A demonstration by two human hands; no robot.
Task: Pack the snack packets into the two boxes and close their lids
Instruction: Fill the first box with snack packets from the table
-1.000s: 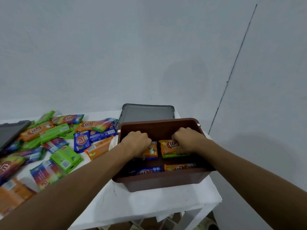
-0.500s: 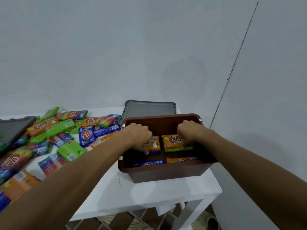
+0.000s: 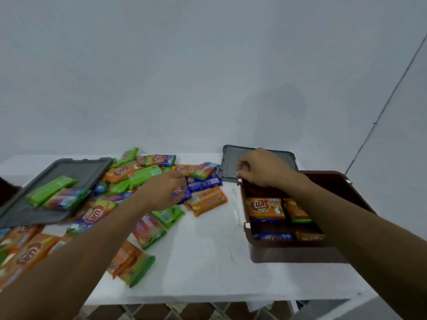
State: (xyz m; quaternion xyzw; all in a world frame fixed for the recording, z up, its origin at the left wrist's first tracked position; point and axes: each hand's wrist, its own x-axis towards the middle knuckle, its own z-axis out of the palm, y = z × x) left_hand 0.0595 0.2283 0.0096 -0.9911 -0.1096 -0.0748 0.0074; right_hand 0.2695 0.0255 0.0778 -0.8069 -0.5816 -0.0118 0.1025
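Brown box [image 3: 288,254] stands at 3 o'clock on the white bench [image 3: 208,255]. It is open, with packets lying flat inside: an orange packet [image 3: 265,207] toward its 9 o'clock wall, blue and orange ones along the 6 o'clock wall. There is room above them, so I judge it well short of full.

Change: half a second ago both hands were down in the box, on the packets. Now both are out.
- Left hand [image 3: 161,192] has swung over to the pile [image 3: 129,175] at 9–11 o'clock. Its fingertips are at a blue packet [image 3: 186,194]. Grip: fingers reach forward, but motion blur hides whether they have closed on the packet. Cannot tell.
- Right hand [image 3: 263,168] has come up to the box's 11 o'clock corner, fingers curled over the rim. Grip: whether it pinches the rim or only rests there cannot be told. No packet is seen in it.

Reading: the settling of the layer looks finished and a fresh fetch is starting, with the right hand probably steadying the box.

The lid [image 3: 231,158] lies flat on the bench at the box's 12 o'clock, partly behind the right hand. The second lid [image 3: 76,168] lies tilted at 9 o'clock with green and multicolour packets on it. These must come off before it can close anything. Its box is not clearly in view.

Most packets are still loose on the bench and both lids are off, so the task is at an early stage.
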